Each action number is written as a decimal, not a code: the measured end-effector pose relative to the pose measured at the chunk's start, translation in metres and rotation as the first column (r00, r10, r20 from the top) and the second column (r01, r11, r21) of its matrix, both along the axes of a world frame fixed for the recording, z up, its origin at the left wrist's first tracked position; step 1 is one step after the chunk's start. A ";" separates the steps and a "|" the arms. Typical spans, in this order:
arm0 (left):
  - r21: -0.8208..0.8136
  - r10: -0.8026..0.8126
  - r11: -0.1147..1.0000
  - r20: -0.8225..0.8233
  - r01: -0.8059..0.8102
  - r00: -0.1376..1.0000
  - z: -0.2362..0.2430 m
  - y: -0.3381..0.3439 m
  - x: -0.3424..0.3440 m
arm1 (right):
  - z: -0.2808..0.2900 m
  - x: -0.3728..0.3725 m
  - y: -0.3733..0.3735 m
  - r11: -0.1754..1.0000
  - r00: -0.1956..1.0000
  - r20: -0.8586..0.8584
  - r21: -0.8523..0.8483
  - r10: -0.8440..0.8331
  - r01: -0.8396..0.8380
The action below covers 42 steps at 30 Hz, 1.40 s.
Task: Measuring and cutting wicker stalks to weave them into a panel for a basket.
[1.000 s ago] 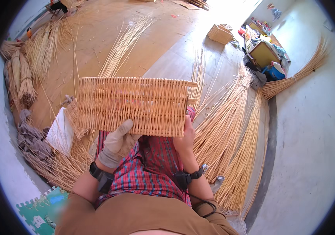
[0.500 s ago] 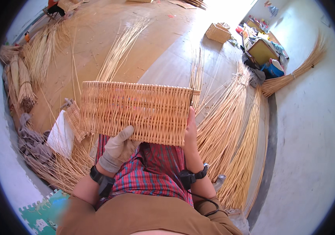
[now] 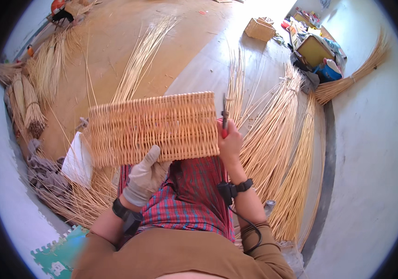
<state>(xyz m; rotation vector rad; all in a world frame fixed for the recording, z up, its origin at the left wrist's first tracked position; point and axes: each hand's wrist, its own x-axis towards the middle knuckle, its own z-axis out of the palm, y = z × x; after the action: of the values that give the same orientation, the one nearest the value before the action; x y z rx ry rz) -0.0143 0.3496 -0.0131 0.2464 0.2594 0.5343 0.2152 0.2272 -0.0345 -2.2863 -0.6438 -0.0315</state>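
Observation:
A rectangular panel of woven wicker [image 3: 155, 128] is held up over my lap, its long sides running across. My left hand [image 3: 145, 179], in a pale work glove, grips its lower edge with the thumb on the face. The other fingers are hidden behind it. Just past the panel's right edge, my bare right hand [image 3: 230, 144] is closed around red-handled cutters [image 3: 225, 116] with a dark metal tip pointing away from me. Whether this hand also touches the panel's edge, I cannot tell. A red checked cloth [image 3: 187, 195] covers my lap.
Long wicker bundles [image 3: 273, 144] lie at my right; more bundles [image 3: 31, 107] are at the far left. Loose rods [image 3: 76, 207] and a white sheet [image 3: 78, 160] lie by my left arm. A small basket [image 3: 259, 29] stands ahead, near a cluttered box [image 3: 313, 51]. Someone in orange [image 3: 58, 7] sits far left.
The panel has shifted a little left and tilted, its right end rising. My right hand has come away from its right edge, and the cutters now show clear of it.

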 end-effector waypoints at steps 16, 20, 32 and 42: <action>0.514 0.166 -0.834 -0.113 0.201 0.980 0.043 0.022 0.120 | -0.069 -0.031 -0.095 0.928 0.724 -0.660 0.366 0.202 0.074; 0.464 0.159 -0.863 -0.130 0.202 0.979 0.019 0.033 0.145 | -0.040 -0.041 -0.089 0.948 0.808 -0.537 0.307 0.244 -0.082; 0.531 0.184 -0.820 -0.107 0.212 0.977 0.008 0.028 0.156 | -0.027 -0.045 -0.101 0.987 0.908 -0.393 -0.015 0.144 -0.163; 0.576 0.164 -0.790 -0.134 0.212 0.977 0.007 0.029 0.160 | -0.030 -0.035 -0.101 0.958 0.862 -0.460 -0.075 0.213 -0.277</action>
<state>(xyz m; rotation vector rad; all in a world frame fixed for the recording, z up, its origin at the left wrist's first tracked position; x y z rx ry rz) 0.1461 0.3791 -0.0063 2.7337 -0.3376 0.4331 0.1801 0.1258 -0.0646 -2.2093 -0.6987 0.6672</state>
